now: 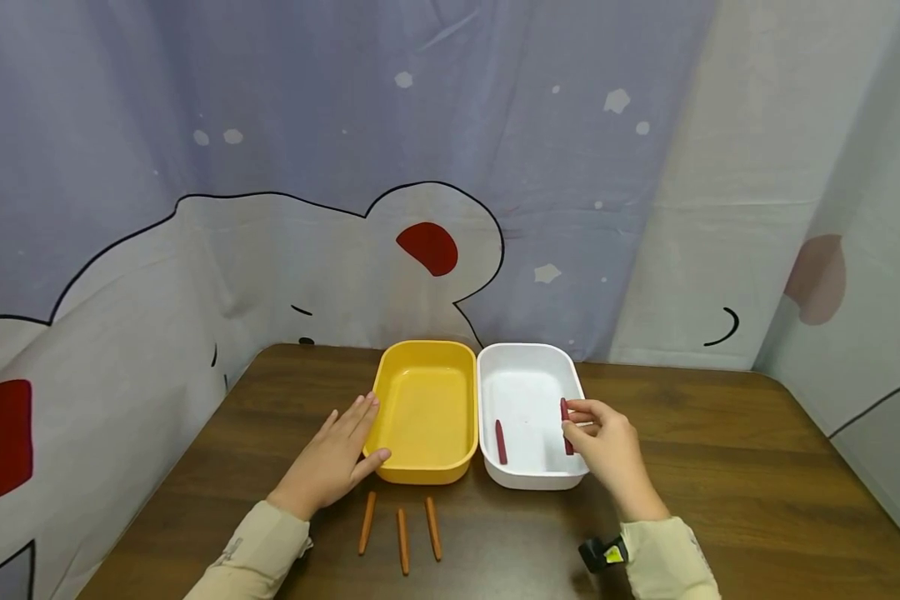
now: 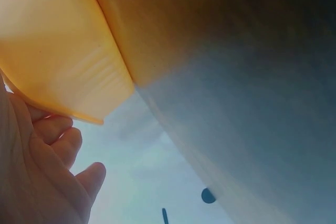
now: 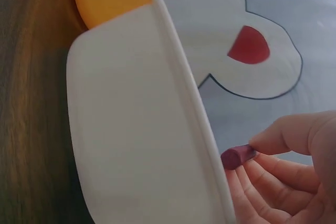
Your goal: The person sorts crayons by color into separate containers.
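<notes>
My right hand pinches a dark red crayon between thumb and fingers, over the right side of the white bin. In the right wrist view the blunt end of that crayon shows beyond the bin's rim. A second dark red crayon lies inside the white bin, toward its left. My left hand rests with fingers straight against the left rim of the yellow bin. The left wrist view shows those fingers beside the yellow wall.
Three orange crayons lie on the brown wooden table in front of the yellow bin. The two bins stand side by side. A patterned curtain hangs behind the table and along its sides. A black wrist device sits by the right sleeve.
</notes>
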`<action>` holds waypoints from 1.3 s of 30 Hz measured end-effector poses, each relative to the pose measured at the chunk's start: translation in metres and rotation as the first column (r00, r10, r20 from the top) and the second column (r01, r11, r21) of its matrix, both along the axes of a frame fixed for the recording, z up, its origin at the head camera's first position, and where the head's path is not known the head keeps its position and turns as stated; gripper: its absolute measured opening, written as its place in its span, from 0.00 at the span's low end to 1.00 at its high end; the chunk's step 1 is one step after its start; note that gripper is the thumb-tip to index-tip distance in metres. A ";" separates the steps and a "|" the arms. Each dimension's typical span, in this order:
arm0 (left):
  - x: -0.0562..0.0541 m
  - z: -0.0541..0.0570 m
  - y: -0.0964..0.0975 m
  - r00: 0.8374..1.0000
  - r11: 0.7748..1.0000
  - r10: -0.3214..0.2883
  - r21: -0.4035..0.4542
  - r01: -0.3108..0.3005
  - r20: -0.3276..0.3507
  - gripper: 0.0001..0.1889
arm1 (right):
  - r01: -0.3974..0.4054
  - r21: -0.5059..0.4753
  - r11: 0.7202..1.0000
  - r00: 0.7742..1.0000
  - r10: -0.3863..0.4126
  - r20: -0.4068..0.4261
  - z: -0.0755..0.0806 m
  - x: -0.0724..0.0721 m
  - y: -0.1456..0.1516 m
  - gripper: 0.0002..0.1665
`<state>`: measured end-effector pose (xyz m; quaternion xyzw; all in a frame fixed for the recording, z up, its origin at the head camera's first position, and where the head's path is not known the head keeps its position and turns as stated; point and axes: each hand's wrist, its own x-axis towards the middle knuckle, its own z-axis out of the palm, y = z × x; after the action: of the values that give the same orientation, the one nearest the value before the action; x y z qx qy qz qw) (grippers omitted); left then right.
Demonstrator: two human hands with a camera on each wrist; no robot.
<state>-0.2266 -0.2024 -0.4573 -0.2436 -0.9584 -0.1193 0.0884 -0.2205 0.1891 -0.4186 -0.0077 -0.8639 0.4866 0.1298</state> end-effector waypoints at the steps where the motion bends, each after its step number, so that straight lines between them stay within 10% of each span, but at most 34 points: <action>1: 0.000 0.000 0.000 1.000 1.000 -0.002 0.003 0.002 -0.001 0.41 | -0.008 -0.002 1.000 1.000 0.008 0.001 -0.001 -0.002 -0.002 0.16; 20: 0.001 -0.001 0.001 1.000 1.000 -0.008 0.016 0.008 -0.026 0.41 | -0.181 0.110 0.977 0.983 0.179 0.029 -0.012 -0.032 -0.027 0.16; 39: 0.002 0.002 0.001 1.000 1.000 -0.001 0.012 0.001 -0.004 0.41 | -0.231 0.289 0.929 0.965 0.181 0.190 -0.026 -0.050 -0.046 0.11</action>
<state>-0.2251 -0.2012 -0.4557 -0.2440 -0.9574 -0.1245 0.0917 -0.2703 0.1431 -0.4447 0.0644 -0.9329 0.3541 0.0076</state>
